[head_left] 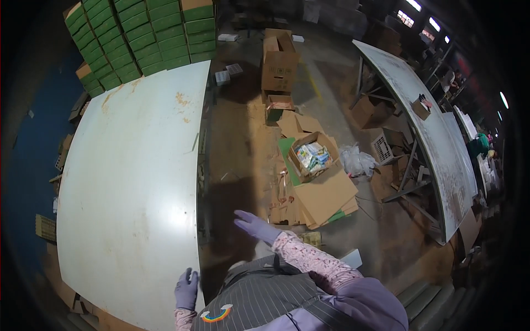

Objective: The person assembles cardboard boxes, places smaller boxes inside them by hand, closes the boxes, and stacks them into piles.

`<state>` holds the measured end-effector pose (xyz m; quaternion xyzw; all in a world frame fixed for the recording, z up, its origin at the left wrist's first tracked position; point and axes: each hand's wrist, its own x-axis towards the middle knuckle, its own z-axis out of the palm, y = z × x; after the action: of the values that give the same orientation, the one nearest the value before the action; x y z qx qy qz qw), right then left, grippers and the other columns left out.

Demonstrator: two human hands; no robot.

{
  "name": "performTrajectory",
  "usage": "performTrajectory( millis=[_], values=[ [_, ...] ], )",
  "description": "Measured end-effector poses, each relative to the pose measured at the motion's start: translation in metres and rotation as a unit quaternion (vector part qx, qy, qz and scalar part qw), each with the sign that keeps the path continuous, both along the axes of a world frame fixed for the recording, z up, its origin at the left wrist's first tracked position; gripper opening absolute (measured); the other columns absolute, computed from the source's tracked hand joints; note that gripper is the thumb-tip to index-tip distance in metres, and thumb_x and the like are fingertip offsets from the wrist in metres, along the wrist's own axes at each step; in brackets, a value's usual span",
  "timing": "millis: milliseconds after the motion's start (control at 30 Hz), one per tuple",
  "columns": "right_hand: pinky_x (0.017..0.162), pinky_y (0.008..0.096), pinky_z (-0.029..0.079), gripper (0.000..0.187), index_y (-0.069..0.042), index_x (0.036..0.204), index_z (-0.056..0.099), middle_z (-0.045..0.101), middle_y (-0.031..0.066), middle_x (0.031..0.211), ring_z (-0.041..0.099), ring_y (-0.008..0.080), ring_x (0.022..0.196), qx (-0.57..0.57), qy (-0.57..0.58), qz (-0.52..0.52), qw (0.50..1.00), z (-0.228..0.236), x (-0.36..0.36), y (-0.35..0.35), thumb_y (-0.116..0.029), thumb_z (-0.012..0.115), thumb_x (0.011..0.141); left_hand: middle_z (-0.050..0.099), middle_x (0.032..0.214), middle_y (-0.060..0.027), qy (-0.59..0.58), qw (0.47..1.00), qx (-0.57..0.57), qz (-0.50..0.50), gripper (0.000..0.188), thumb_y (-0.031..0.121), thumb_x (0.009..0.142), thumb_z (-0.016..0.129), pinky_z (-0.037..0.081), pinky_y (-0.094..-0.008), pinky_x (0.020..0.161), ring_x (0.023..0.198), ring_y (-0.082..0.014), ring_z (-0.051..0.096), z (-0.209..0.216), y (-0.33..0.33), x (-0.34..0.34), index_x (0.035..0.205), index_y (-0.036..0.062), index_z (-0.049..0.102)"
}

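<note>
Apparently, in the head view, both hands are empty and well apart: the left hand (186, 289), fingers loosely bent, is at the near right corner of the white table (127, 193), though I cannot tell whether it touches; the right hand (255, 225) reaches out over the floor (229, 207), fingers extended. Careful work here would probably mean keeping the left fingers clear of the table's edge and the right arm off the flattened cardboard (327, 196) to the right. The table lies left, broad and pale, with brownish smears toward its far end, before stacked green cartons (160, 38).
</note>
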<state>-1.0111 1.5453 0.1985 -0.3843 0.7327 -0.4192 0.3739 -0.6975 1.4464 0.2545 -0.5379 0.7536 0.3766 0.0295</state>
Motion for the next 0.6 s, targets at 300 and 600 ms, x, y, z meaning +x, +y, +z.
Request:
performTrajectory(
  millis=[300,600],
  values=[
    [0.103,0.0283,0.035,0.057,-0.004,0.140,0.037,0.048,0.0127,0.135,0.047,0.0171,0.120,-0.230,-0.279,-0.060,0.931,0.025,-0.206,-0.268,-0.031,0.056,0.093,0.057,0.122,-0.0184,0.090,0.976,-0.025,-0.195,0.047,0.030,0.088,0.058,0.044,-0.0396,0.093,0.111,-0.0329,0.056,-0.034,-0.147,-0.272,0.126,0.0032,0.052],
    [0.079,0.0299,0.042,0.043,0.000,0.117,0.056,0.059,0.0045,0.097,0.050,0.0132,0.087,-0.099,-0.241,-0.424,0.867,-0.055,-0.448,-0.244,-0.037,0.051,0.094,0.043,0.135,-0.0272,0.152,0.885,-0.023,-0.440,0.058,0.029,0.092,0.056,0.034,-0.0391,0.105,0.125,-0.0388,0.041,-0.008,-0.325,-0.566,0.135,-0.0054,0.038]
  ],
)
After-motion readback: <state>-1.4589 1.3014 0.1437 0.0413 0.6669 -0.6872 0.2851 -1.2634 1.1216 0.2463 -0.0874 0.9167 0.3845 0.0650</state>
